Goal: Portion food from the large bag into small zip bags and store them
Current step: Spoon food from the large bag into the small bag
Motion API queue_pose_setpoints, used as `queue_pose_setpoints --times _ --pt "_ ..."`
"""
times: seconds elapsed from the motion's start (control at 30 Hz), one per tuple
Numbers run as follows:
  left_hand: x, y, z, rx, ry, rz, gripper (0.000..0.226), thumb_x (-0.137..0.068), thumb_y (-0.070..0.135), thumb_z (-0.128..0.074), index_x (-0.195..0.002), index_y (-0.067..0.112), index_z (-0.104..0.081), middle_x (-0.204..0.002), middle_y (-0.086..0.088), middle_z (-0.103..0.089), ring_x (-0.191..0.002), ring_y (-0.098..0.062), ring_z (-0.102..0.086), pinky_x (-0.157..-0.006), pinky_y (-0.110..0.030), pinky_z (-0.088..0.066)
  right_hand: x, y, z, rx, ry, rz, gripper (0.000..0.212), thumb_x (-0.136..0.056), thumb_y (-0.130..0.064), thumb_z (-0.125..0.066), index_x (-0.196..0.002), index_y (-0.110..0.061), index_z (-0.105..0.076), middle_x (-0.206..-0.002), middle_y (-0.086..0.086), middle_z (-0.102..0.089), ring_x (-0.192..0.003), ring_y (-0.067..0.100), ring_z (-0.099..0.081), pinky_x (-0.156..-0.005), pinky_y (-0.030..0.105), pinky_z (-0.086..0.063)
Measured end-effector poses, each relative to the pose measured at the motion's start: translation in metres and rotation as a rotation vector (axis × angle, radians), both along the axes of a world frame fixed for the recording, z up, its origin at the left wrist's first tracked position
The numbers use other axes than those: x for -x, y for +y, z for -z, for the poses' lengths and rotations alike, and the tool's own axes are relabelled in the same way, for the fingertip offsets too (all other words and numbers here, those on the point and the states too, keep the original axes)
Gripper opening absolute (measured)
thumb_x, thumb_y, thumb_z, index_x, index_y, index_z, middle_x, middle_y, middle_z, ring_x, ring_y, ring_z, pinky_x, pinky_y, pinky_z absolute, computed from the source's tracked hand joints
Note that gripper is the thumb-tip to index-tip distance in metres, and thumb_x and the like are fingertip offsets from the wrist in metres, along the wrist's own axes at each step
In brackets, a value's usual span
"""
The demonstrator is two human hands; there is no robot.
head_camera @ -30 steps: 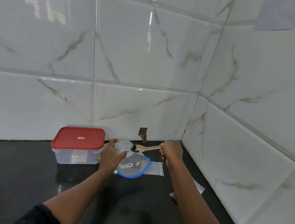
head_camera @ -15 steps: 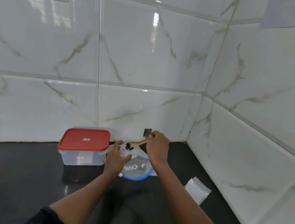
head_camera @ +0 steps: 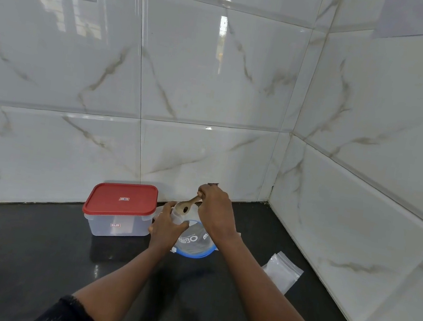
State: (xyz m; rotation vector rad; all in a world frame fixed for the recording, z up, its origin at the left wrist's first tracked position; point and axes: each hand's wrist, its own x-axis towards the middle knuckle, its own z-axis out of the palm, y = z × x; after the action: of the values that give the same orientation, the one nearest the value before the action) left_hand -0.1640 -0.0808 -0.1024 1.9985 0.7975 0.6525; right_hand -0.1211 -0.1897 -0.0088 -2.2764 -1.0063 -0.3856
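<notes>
A: Status? Ref pt = red-lid container (head_camera: 120,208).

B: Step in hand, as judged: spoon tipped into small zip bag. Wooden spoon (head_camera: 187,206) is gripped by its handle in right hand (head_camera: 215,211), fingers closed round it, bowl angled down-left. Small zip bag (head_camera: 177,214) is pinched at the mouth by left hand (head_camera: 167,226), just right of the container. Bag mostly hidden by fingers; fill level can't be told.

A: Large bag?

B: Large bag (head_camera: 195,241), blue-edged, printed, is lying on the dark counter (head_camera: 28,257) right of the container, under both hands. Whether it's touched by either hand can't be told.

A: How should it be done?

B: Bag mouth to be kept wide and upright, w/ spoon bowl brought inside the rim before it's tilted. Tilt to be slow, so nothing is spilled on the counter. Zip track to be kept clean or the seal won't hold. Bag shouldn't be overfilled; room is needed for closing.

A: Anything else?

B: Clear zip bags (head_camera: 283,271) are lying further right of the container, well apart from the hands, near the side wall. Filled or empty: can't be told. Container lid is on, so it'd need opening before anything is stored inside.
</notes>
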Motion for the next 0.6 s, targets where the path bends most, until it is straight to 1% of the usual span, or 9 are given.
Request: queue_pose_setpoints --times 0.13,0.23,0.27,0.3,0.37,0.4,0.47,0.5,0.6 --pt "-0.001 0.0 -0.001 0.005 0.018 -0.009 0.069 -0.079 0.032 -0.071 -0.137 0.017 -0.036 -0.14 -0.006 -0.048 -0.127 -0.03 -0.045 -0.109 -0.051 -0.031 0.004 -0.005 -0.001 0.049 -0.086 -0.065 0.03 -0.095 -0.006 -0.048 -0.123 -0.01 -0.059 -0.118 0.009 -0.064 -0.102 0.019 -0.061 -0.089 0.022 -0.047" --pt "-0.001 0.0 -0.001 0.014 0.011 -0.019 0.069 -0.08 0.035 -0.071 -0.137 0.017 -0.036 -0.14 -0.005 -0.047 -0.128 -0.029 -0.044 -0.11 -0.051 -0.031 0.008 -0.009 0.0 0.1 -0.161 -0.125 0.031 -0.093 -0.005 -0.05 -0.122 -0.007 -0.059 -0.117 0.012 -0.064 -0.103 0.023 -0.061 -0.088 0.026 -0.048" --pt "-0.001 0.0 -0.001 0.021 0.004 -0.022 0.068 -0.08 0.035 -0.071 -0.136 0.018 -0.037 -0.14 -0.005 -0.048 -0.127 -0.029 -0.045 -0.109 -0.051 -0.031 0.01 -0.01 0.001 0.113 -0.204 -0.139 0.03 -0.09 -0.002 -0.054 -0.118 -0.005 -0.062 -0.112 0.014 -0.066 -0.098 0.026 -0.063 -0.084 0.029 -0.05" --pt "-0.001 -0.001 -0.001 0.03 0.001 -0.027 0.067 -0.08 0.034 -0.071 -0.136 0.018 -0.037 -0.139 -0.005 -0.048 -0.127 -0.029 -0.045 -0.109 -0.05 -0.031 0.01 -0.01 0.001 0.098 -0.242 -0.15 0.028 -0.083 0.002 -0.061 -0.11 -0.003 -0.066 -0.103 0.015 -0.069 -0.089 0.027 -0.066 -0.076 0.03 -0.053" --pt "-0.001 -0.001 -0.001 0.041 0.004 -0.037 0.067 -0.08 0.033 -0.07 -0.136 0.018 -0.036 -0.139 -0.005 -0.048 -0.127 -0.028 -0.045 -0.108 -0.05 -0.031 0.006 -0.01 0.005 0.053 -0.274 -0.137 0.026 -0.068 0.006 -0.073 -0.093 -0.004 -0.071 -0.082 0.012 -0.072 -0.069 0.025 -0.068 -0.06 0.027 -0.055" --pt "-0.001 -0.001 -0.002 0.045 0.003 -0.038 0.066 -0.08 0.032 -0.07 -0.136 0.018 -0.036 -0.139 -0.005 -0.048 -0.126 -0.029 -0.046 -0.108 -0.05 -0.031 0.005 -0.01 0.005 0.068 -0.255 -0.132 0.025 -0.069 0.005 -0.073 -0.093 -0.005 -0.071 -0.082 0.011 -0.072 -0.068 0.024 -0.068 -0.06 0.026 -0.054" --pt "-0.001 -0.001 -0.002 0.052 0.001 -0.034 0.066 -0.08 0.031 -0.071 -0.136 0.018 -0.036 -0.139 -0.005 -0.048 -0.126 -0.029 -0.046 -0.108 -0.05 -0.031 0.006 -0.01 0.005 0.091 -0.241 -0.132 0.024 -0.078 0.002 -0.066 -0.1 -0.004 -0.07 -0.09 0.013 -0.072 -0.077 0.026 -0.068 -0.069 0.03 -0.055" --pt "-0.001 -0.001 -0.002 0.052 0.006 -0.033 0.067 -0.08 0.032 -0.071 -0.136 0.018 -0.036 -0.139 -0.005 -0.048 -0.126 -0.029 -0.046 -0.108 -0.05 -0.031 0.004 -0.01 0.007 0.069 -0.249 -0.134 0.024 -0.076 0.002 -0.067 -0.099 -0.004 -0.07 -0.089 0.013 -0.073 -0.075 0.027 -0.068 -0.068 0.031 -0.056" --pt "-0.001 -0.001 -0.002 0.047 0.021 -0.038 0.068 -0.08 0.034 -0.07 -0.136 0.018 -0.036 -0.139 -0.005 -0.048 -0.126 -0.029 -0.046 -0.109 -0.051 -0.032 0.002 -0.011 0.011 0.041 -0.255 -0.13 0.024 -0.065 0.003 -0.076 -0.088 -0.004 -0.073 -0.075 0.011 -0.073 -0.061 0.025 -0.069 -0.057 0.028 -0.057"
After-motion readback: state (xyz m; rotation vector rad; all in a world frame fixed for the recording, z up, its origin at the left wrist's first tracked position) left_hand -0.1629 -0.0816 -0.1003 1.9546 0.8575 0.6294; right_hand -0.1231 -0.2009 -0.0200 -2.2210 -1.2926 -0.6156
